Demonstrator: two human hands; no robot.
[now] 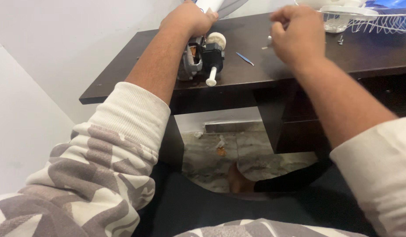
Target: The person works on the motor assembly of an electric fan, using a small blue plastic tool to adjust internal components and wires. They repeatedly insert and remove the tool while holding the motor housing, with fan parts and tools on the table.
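Nearest the camera: patterned grey-and-cream sleeves [102, 175] pushed back on both forearms, and a dark lap below the desk edge.
Left hand [187, 19]: closed around the top of a fan motor unit [198, 57], far left on the dark wooden desk [124, 74]; the fingers wrap the upper housing, where a white stem runs out of the frame.
Right hand [297, 33]: raised over the desk to the right, fingers curled in a loose pinch; a small pale piece [269, 41] shows at its left edge, too blurred to tell whether it is gripped.
Motor unit: stands near the desk's near edge, grey metal body, black front block, a white shaft [212, 75] pointing toward the camera and a cream knob [217, 38] on top.
Handling, as a judgement: probably dense and heavy for its bulk, rigid, with hard edges; best gripped around the metal body, not by the thin plastic shaft, which looks likeliest to snap.
Loose items: a slim blue tool [245, 58] lies on the desk between the hands.
Containers: a white wire fan guard [374, 22] rests far right like a basket; a clear piece sits at its left side, contents unclear.
Below: stone floor [238, 158] with scraps of litter.
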